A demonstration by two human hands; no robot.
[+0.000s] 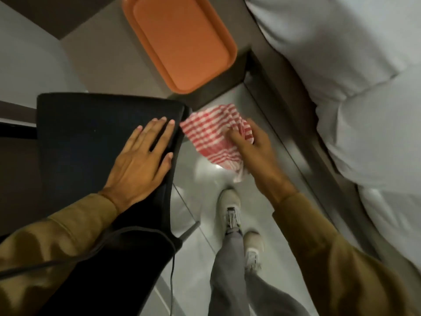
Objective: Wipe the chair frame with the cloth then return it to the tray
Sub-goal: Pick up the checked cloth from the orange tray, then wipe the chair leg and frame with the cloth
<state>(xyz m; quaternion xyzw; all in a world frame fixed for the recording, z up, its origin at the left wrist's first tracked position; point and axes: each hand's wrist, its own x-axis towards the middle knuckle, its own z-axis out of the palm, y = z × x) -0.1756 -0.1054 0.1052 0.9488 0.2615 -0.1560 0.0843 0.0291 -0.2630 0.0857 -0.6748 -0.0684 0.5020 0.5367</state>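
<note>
Step in hand: the wiping stage, by the look of it; the red-checked cloth (213,139) meets the chair (95,142) at its right edge, near centre frame.
Left hand (141,159): pressed flat on the dark seat at 9 o'clock, fingers spread wide, holding nothing, apparently steadying the chair.
Right hand (249,147): fingers bunched around the cloth's far corner, just toward 3 o'clock from centre, wrist bent inward.
Cloth: partly blurred, hanging loose below the hand; exact contact with the frame cannot be told.
Tray (180,42): orange, at 12 o'clock on a low surface, nothing on it.
Next move: probably drawing the cloth along the frame edge, then carrying it up to the tray.
</note>
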